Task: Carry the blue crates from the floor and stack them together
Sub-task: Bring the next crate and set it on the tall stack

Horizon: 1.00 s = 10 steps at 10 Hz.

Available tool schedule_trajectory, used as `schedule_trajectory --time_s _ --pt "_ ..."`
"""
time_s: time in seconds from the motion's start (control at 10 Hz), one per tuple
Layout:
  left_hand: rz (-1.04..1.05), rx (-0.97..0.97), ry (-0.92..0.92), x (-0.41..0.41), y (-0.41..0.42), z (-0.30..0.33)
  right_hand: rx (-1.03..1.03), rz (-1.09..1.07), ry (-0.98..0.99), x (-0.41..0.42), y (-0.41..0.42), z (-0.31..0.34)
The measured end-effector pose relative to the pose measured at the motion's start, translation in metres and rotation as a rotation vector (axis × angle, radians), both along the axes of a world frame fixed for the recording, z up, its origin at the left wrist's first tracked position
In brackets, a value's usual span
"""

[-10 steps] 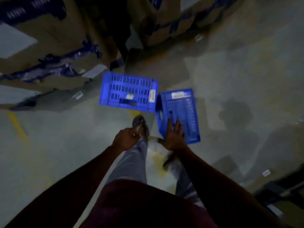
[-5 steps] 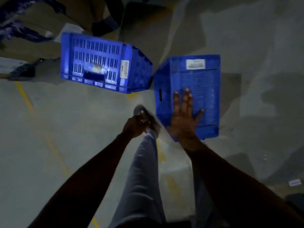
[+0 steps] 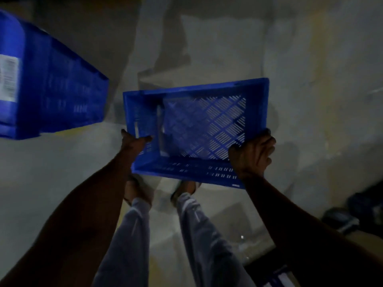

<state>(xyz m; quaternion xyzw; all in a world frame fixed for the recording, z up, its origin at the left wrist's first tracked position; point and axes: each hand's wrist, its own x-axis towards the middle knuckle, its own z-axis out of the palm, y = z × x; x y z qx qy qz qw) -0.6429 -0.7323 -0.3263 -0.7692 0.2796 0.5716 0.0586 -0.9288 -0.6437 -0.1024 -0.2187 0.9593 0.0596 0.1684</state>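
- A dim view looks down from head height onto a grey concrete floor (image 3: pixel 310 100), with the person's two bare forearms reaching forward into the middle of the frame.
- A blue crate (image 3: pixel 199 129) sits at the centre of the frame, held up off the floor with its open top facing the camera.
- Its long axis runs left to right across the frame, between the two hands.
- The left hand (image 3: pixel 134 141) grips the crate's left short wall, thumb curled over the rim and inside.
- The right hand (image 3: pixel 252 154) clamps the near right corner, fingers wrapped over the rim.
- Both hands sit toward the near edge, so the bulk of the crate lies beyond the grip, toward the top of the frame.
- The crate is rectangular plastic, with a slotted diamond-pattern floor and slotted side walls; light shows through the slots.
- A second blue crate (image 3: pixel 51 88) fills the upper left of the frame, blurred, with a white barcode label (image 3: pixel 8 77) on one side.
- It lies well to the left of the held crate, nearer the left hand, so stacking probably means carrying leftward.
- Pale trouser legs and feet show below the held crate.
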Motion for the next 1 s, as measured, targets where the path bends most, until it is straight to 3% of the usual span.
schedule_trajectory --time_s 0.2,0.3,0.4,0.6,0.7,0.8,0.9,1.0 --pt "0.098 0.05 -0.086 -0.019 -0.009 -0.009 -0.043 -0.14 0.105 0.011 -0.019 -0.016" --pt "0.192 0.087 -0.115 -0.011 -0.009 -0.008 -0.069 -0.141 0.068 0.014 -0.028 -0.005" --pt "0.23 0.111 -0.136 0.003 -0.001 0.027 -0.078 -0.137 0.024 0.015 -0.04 0.024" --pt "0.422 0.047 -0.032 0.086 0.037 0.065 -0.064 0.049 -0.055 0.02 -0.057 0.142" --pt "0.471 0.074 0.095 0.091 0.059 0.208 -0.08 0.075 -0.245 0.001 -0.052 0.211" --pt "0.472 0.025 0.097 0.085 0.085 0.375 -0.107 0.159 -0.347 -0.023 -0.034 0.259" --pt "0.482 -0.019 0.01 0.096 0.124 0.448 -0.075 0.223 -0.461 -0.03 -0.021 0.291" --pt "0.64 -0.068 -0.006 0.107 0.168 0.502 -0.038 0.32 -0.52 -0.019 -0.007 0.311"
